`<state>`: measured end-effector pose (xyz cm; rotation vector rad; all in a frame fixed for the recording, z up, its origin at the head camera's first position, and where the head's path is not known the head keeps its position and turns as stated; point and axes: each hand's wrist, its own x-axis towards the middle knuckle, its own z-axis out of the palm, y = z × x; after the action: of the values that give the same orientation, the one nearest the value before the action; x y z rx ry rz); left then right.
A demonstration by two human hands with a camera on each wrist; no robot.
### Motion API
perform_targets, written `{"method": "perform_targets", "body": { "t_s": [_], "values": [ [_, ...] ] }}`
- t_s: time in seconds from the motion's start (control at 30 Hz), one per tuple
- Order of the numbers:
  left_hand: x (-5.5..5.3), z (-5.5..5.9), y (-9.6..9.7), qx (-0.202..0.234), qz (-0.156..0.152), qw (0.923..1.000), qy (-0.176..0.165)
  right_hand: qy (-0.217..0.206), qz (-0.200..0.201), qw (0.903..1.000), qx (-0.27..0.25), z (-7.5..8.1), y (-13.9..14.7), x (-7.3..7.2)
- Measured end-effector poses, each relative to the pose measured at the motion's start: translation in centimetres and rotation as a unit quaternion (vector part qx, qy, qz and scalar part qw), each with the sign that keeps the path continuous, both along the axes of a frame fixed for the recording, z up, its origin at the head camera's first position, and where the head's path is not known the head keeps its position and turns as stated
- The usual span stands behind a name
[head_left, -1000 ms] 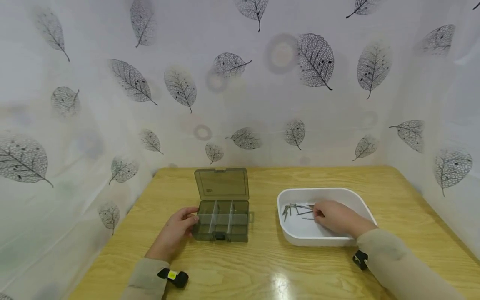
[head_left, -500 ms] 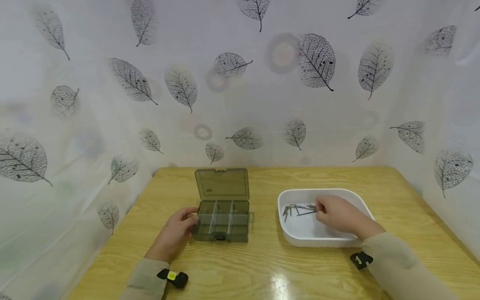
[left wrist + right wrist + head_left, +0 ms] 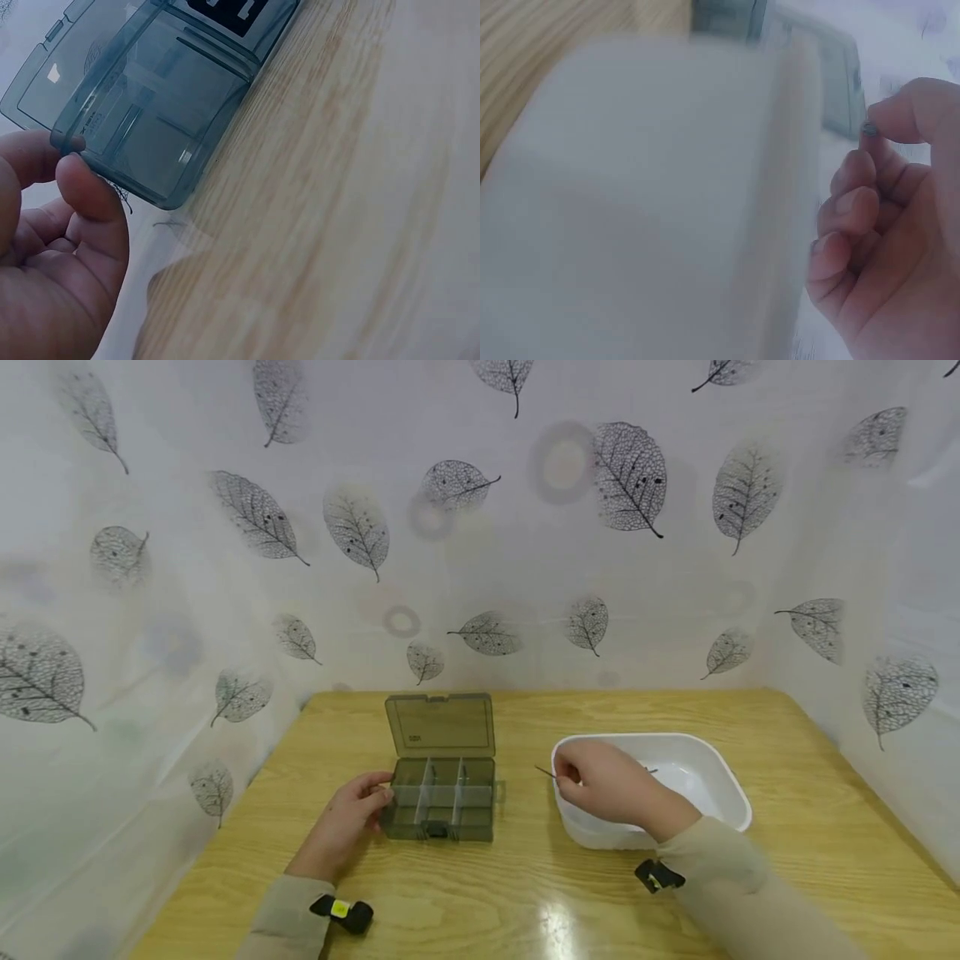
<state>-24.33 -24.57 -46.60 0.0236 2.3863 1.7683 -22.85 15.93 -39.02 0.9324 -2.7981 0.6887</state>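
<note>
My left hand [image 3: 343, 820] holds the left end of a grey see-through compartment box [image 3: 442, 806], thumb on one side and index finger on the other. Its hinged lid [image 3: 441, 727] stands up at the back. In the left wrist view, the thumb and a finger pinch the box's corner [image 3: 161, 196]. My right hand [image 3: 611, 785] is over the left rim of a white tray [image 3: 723, 810]. Between its thumb and index finger it pinches a thin metal nail [image 3: 545, 771], pointing left. The nail's end [image 3: 868, 129] shows at the fingertips in the right wrist view.
More metal pieces [image 3: 651, 769] lie in the tray, mostly hidden behind my right hand. The wooden table [image 3: 450, 902] runs up to a leaf-printed curtain [image 3: 510, 568] behind and at both sides. A strip of table separates box and tray.
My right hand has lifted from among the metal pieces and moved left to the tray's rim, carrying the nail. The left hand keeps its hold on the box.
</note>
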Motion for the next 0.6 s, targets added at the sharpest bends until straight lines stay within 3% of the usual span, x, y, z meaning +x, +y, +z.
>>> {"method": "perform_targets", "body": {
  "t_s": [0.17, 0.47, 0.6],
  "values": [
    [0.0, -0.2, -0.1, -0.001, 0.000, 1.0000, 0.002, -0.003, 0.009, 0.9996, 0.025, 0.0, -3.5, 0.0],
    [0.0, 0.0, -0.1, 0.010, 0.009, 0.9999, -0.001, -0.024, -0.023, 0.9987, 0.039, -1.0, -8.3, -0.3],
    [0.0, -0.1, 0.1, 0.004, 0.011, 0.9999, -0.005, -0.010, -0.033, 0.9981, 0.050, -1.7, -9.3, -0.3]
  ]
}}
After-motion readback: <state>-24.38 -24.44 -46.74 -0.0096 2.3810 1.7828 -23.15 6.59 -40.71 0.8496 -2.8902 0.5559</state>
